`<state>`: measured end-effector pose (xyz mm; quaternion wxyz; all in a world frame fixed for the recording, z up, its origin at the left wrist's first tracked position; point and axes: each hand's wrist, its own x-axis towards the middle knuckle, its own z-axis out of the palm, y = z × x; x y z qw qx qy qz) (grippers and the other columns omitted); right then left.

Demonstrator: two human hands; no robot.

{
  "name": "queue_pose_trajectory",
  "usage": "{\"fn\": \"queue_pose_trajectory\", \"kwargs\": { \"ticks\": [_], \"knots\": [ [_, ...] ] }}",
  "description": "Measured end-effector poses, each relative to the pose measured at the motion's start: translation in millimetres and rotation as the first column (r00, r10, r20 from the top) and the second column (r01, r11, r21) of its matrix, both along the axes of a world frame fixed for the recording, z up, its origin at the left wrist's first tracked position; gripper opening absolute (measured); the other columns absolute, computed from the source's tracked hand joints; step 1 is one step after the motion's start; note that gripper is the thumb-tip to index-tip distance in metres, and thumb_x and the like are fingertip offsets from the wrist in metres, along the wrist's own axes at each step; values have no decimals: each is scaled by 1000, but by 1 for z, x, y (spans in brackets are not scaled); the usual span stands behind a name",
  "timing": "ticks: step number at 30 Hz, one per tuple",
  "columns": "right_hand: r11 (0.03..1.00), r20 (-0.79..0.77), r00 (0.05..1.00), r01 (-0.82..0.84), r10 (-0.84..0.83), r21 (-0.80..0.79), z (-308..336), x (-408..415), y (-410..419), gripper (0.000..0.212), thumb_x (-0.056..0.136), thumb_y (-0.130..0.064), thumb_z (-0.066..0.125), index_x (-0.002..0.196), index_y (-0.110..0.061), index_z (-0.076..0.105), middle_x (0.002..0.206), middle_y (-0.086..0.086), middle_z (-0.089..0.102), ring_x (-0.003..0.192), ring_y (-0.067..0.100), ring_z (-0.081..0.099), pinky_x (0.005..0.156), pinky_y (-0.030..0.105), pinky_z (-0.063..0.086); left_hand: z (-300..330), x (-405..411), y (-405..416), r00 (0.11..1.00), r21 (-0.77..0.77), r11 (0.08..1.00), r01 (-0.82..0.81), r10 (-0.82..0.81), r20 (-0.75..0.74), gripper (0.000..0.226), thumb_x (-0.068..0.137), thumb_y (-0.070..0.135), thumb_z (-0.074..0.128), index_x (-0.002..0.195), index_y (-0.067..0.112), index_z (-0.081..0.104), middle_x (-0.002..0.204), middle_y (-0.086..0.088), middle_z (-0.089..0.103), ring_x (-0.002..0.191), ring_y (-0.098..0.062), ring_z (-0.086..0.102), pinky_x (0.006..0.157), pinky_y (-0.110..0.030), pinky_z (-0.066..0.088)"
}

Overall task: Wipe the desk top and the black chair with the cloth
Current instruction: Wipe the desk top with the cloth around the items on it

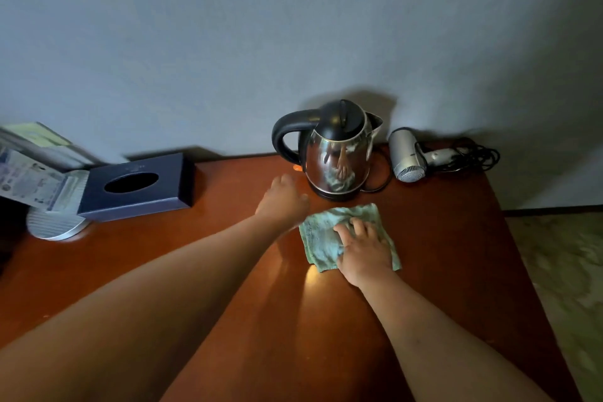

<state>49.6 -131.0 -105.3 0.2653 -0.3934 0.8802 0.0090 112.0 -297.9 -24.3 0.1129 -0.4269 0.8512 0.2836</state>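
**Cloth under my right palm, in front of the kettle**

At nine o'clock on the bench (228, 238), a stand of printed leaflets (29, 179) is sitting on a round silver base (55, 225), half off the picture's edge. Just to its right a dark blue tissue box (137, 186) is lying flat, its oval slot facing up.

Near the centre, my left hand (284, 199) is reaching out over the wood, its grip loose and holding nothing, fingers relaxed and pointing toward twelve o'clock, close to the kettle's base; I cannot tell whether the fingertips are touching the surface.

At twelve o'clock the steel kettle (336, 153) with its black handle and lid is standing upright against the wall.

Just below it, the pale green cloth (323, 238) is lying flat on the bench, and my right hand (365, 248) is pressing down on it, grip spread, fingers splayed across the fabric.

At two o'clock a grey hair dryer (411, 157) is lying on its side, its black cord (473, 157) bunched beside it near the bench's far right corner.
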Motion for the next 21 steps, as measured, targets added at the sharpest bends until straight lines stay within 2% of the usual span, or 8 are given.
{"fn": "queue_pose_trajectory", "kwargs": {
  "ticks": [5, 7, 9, 13, 15, 17, 19, 21],
  "knots": [
    [1000, 14, 1000, -16, 16, -12, 1, -11, -4, 51, 96, -36, 53, 142, -40, 31, 153, -1, 25, 141, 27, 25, 107, 45, 38, 24, -21, -25, 930, 61, 959, -278, 285, -233, 68, 93, 23, 54, 152, 23, 19, 153, -9, 30, 121, -38, 54, 100, -46, 47],
    [1000, 13, 1000, -5, 5, -23, -1, -16, -5, 50, 96, -36, 51, 142, -41, 32, 152, -1, 26, 140, 26, 25, 106, 44, 37, 25, -27, -35, 890, 69, 954, -292, 298, -345, 70, 91, 23, 57, 150, 31, 20, 147, -5, 36, 112, -34, 59, 95, -45, 51],
    [1000, 15, 1000, 7, -7, -20, -2, -18, -9, 48, 96, -36, 52, 140, -40, 34, 150, 1, 27, 139, 27, 26, 105, 44, 38, 23, -31, -43, 872, 91, 963, -254, 268, -409, 67, 92, 22, 60, 148, 32, 25, 130, 1, 47, 100, -26, 61, 87, -41, 53],
    [1000, 39, 999, 22, -22, 18, -2, -20, -20, 39, 96, -39, 54, 132, -38, 38, 143, 2, 30, 134, 29, 30, 101, 44, 41, 23, -39, -67, 871, 169, 959, -229, 279, -404, 32, 95, 21, 61, 123, 26, 46, 92, 8, 59, 79, -14, 61, 68, -32, 50],
    [999, 32, 999, 18, -19, 29, -3, -22, -24, 39, 95, -38, 55, 130, -37, 39, 141, 3, 31, 132, 29, 31, 99, 43, 41, 25, -44, -81, 889, 232, 951, -204, 279, -364, 21, 92, 20, 64, 111, 21, 57, 89, 2, 67, 82, -23, 67, 75, -41, 59],
    [999, 24, 999, 26, -27, 25, -3, -24, -26, 38, 93, -37, 56, 128, -36, 39, 139, 2, 31, 131, 29, 31, 98, 42, 42, 24, -44, -88, 901, 333, 926, -178, 289, -323, 22, 84, 12, 68, 105, 19, 67, 92, -8, 74, 87, -28, 73, 83, -47, 62],
    [999, 12, 999, 37, -38, 28, -6, -23, -27, 38, 93, -37, 56, 126, -36, 39, 138, 2, 31, 130, 28, 31, 98, 42, 44, 23, -43, -92, 917, 348, 929, -127, 243, -316, 19, 79, 10, 70, 96, 19, 70, 89, -9, 76, 85, -26, 75, 80, -43, 63],
    [998, -8, 999, 40, -40, 38, -6, -21, -29, 37, 93, -38, 56, 125, -34, 39, 137, 2, 31, 129, 28, 32, 97, 42, 45, 21, -40, -95, 920, 341, 937, -78, 200, -338, 15, 80, 8, 68, 87, 21, 69, 73, 0, 73, 71, -16, 72, 67, -32, 61]
  ]
}}
